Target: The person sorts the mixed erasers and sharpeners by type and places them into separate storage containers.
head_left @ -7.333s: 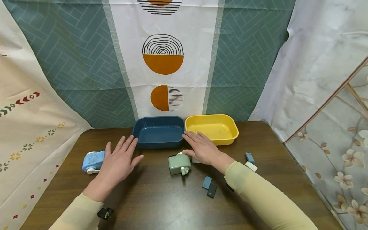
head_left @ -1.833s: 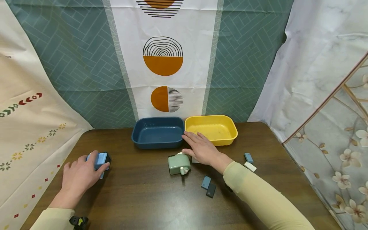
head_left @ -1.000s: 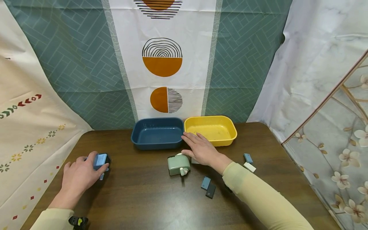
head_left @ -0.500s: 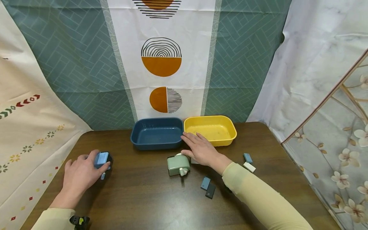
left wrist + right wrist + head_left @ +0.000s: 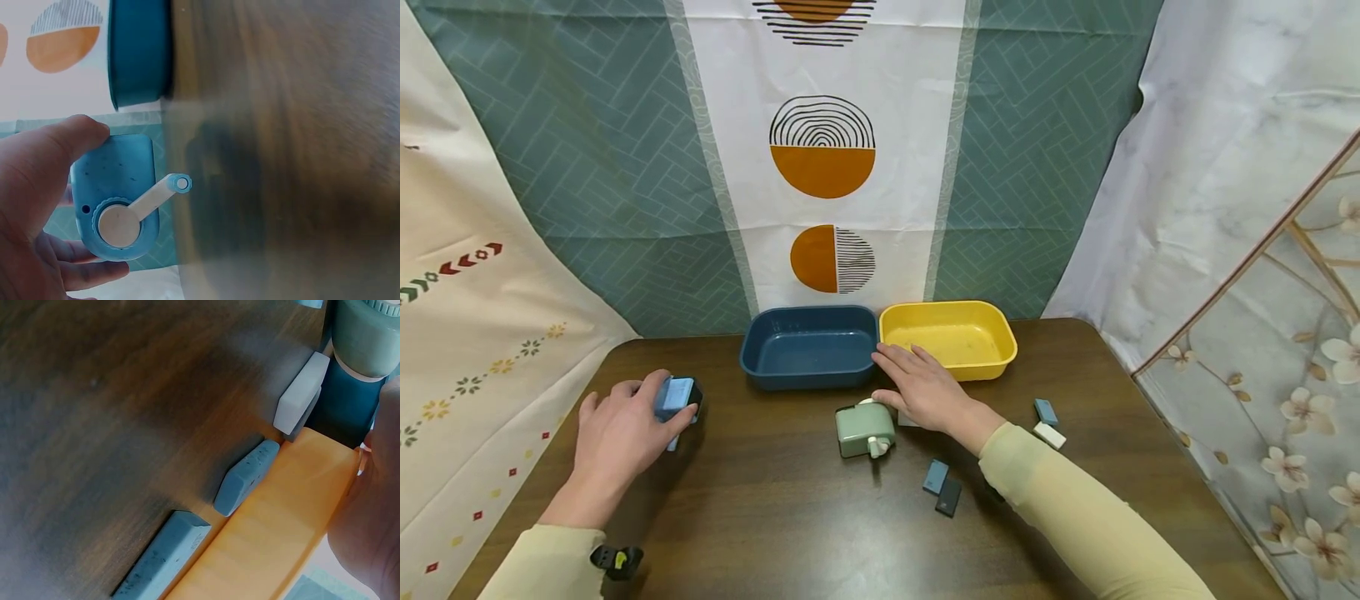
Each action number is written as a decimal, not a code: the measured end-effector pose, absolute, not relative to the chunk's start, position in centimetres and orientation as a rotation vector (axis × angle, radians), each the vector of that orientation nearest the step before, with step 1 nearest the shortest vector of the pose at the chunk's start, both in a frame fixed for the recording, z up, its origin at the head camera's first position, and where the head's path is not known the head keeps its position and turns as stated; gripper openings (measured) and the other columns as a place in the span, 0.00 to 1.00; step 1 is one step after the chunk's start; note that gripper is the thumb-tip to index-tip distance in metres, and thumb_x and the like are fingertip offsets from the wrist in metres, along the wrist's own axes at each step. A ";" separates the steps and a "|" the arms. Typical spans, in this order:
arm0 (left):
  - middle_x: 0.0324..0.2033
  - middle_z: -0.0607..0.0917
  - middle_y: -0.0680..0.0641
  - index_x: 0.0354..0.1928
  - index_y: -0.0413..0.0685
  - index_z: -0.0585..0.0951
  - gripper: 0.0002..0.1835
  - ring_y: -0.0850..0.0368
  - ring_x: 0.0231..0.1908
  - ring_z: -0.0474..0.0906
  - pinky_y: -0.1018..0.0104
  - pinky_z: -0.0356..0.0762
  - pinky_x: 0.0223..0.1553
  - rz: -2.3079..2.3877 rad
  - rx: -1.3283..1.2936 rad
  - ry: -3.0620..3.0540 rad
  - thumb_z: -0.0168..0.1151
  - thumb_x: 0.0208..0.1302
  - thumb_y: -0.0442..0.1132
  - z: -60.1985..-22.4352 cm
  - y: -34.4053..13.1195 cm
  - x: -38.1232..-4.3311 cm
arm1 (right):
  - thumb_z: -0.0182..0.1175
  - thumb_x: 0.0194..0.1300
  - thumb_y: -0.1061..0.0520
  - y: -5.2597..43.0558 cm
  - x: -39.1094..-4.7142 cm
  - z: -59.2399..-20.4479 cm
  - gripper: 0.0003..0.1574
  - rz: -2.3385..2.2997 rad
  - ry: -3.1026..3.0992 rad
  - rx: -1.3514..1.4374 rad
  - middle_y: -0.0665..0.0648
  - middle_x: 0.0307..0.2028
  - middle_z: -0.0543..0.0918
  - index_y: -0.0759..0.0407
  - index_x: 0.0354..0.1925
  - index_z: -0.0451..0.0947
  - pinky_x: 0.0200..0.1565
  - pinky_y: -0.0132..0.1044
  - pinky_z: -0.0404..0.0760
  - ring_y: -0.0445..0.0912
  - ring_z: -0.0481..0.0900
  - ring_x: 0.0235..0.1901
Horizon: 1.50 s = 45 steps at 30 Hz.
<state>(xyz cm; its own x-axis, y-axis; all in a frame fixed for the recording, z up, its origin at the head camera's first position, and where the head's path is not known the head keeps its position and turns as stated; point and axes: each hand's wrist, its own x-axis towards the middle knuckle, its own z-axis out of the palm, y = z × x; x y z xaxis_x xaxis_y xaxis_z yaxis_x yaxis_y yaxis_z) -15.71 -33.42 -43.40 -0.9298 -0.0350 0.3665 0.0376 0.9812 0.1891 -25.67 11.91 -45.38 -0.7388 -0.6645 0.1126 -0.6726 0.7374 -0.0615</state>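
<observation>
My left hand [image 5: 622,433] grips a blue crank pencil sharpener [image 5: 674,395] at the left of the table. The left wrist view shows the thumb on one side of the sharpener [image 5: 115,169] and fingers behind it, with its white crank facing the camera. It appears to be held just above the tabletop. My right hand [image 5: 925,390] lies with straight fingers by the front of the yellow tray [image 5: 1009,363]. A green crank pencil sharpener [image 5: 859,433] stands beside its thumb, and a white eraser [image 5: 907,419] is partly hidden under the hand.
A dark blue tray [image 5: 808,382] stands left of the yellow one at the back. A blue eraser [image 5: 936,477] and a black eraser [image 5: 948,497] lie in front of my right hand. Another blue eraser [image 5: 1046,412] and a white eraser [image 5: 1049,435] lie farther right.
My left hand has gone from hovering near the blue sharpener to gripping it. In the last half second both have shifted up and rightward. The right hand has stayed in place.
</observation>
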 end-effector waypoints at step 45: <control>0.60 0.80 0.25 0.73 0.43 0.77 0.39 0.28 0.60 0.76 0.20 0.52 0.70 -0.321 -0.179 -2.748 0.74 0.69 0.58 -37.6 -25.1 -21.9 | 0.44 0.88 0.30 12.0 -25.6 -45.1 0.48 0.161 -2.869 1.091 0.56 0.88 0.54 0.54 0.89 0.55 0.85 0.55 0.48 0.51 0.52 0.87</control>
<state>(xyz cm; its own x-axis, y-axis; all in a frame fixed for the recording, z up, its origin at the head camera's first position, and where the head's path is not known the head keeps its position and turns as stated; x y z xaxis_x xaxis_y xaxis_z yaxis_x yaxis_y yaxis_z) -21.86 -25.14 -37.64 -0.9247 0.0819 0.3719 0.1655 0.9660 0.1987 -25.63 11.99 -45.11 -0.7460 -0.6582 0.1010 -0.6654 0.7429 -0.0733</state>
